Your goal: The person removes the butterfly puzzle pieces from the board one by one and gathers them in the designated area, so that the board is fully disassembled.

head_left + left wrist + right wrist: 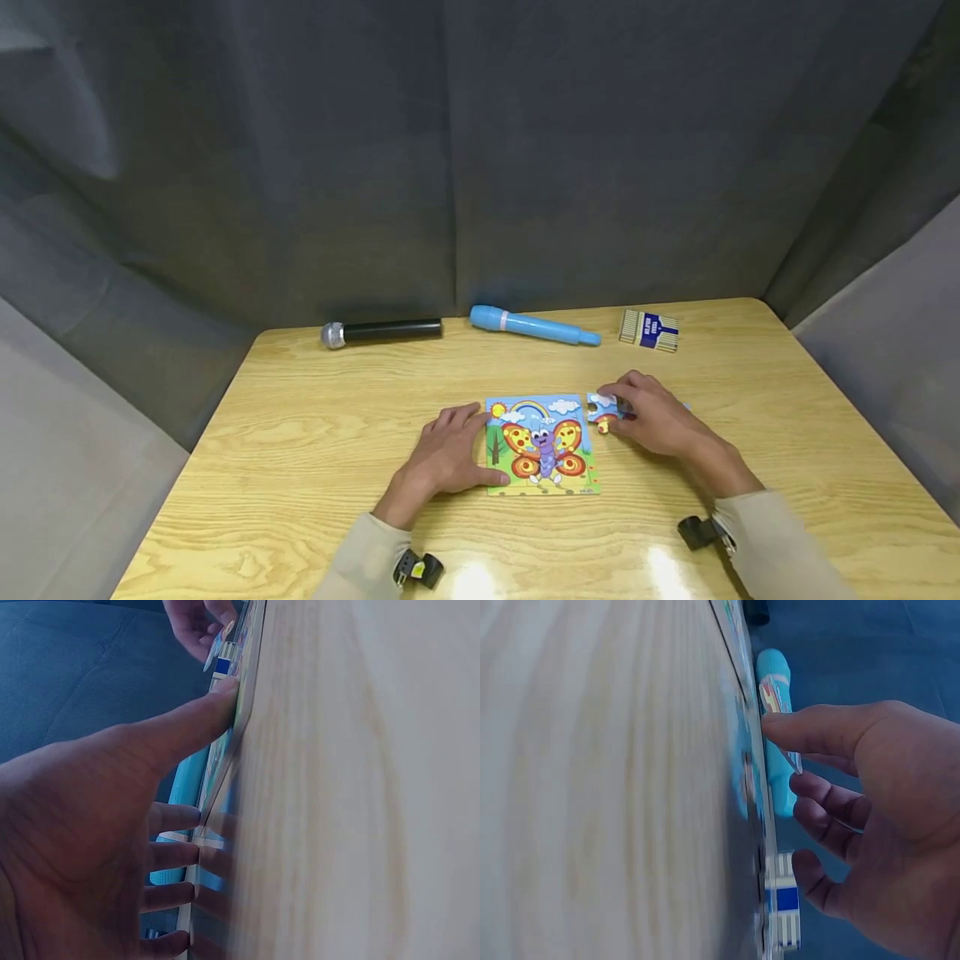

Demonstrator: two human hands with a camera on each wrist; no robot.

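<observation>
A butterfly jigsaw puzzle (542, 446) lies on the wooden table (315, 433) in front of me. My left hand (450, 454) rests flat beside its left edge, with thumb and fingertips (217, 701) touching the puzzle board (225, 750). My right hand (652, 412) sits just right of the puzzle's top corner and pinches a loose puzzle piece (603, 408) between thumb and fingers. In the right wrist view the thumb (795, 731) holds that piece (778, 701) tilted up off the table.
Along the far edge of the table lie a black microphone (382, 332), a blue toy microphone (532, 325) and a small striped box (649, 329). Grey curtains close off the back and sides.
</observation>
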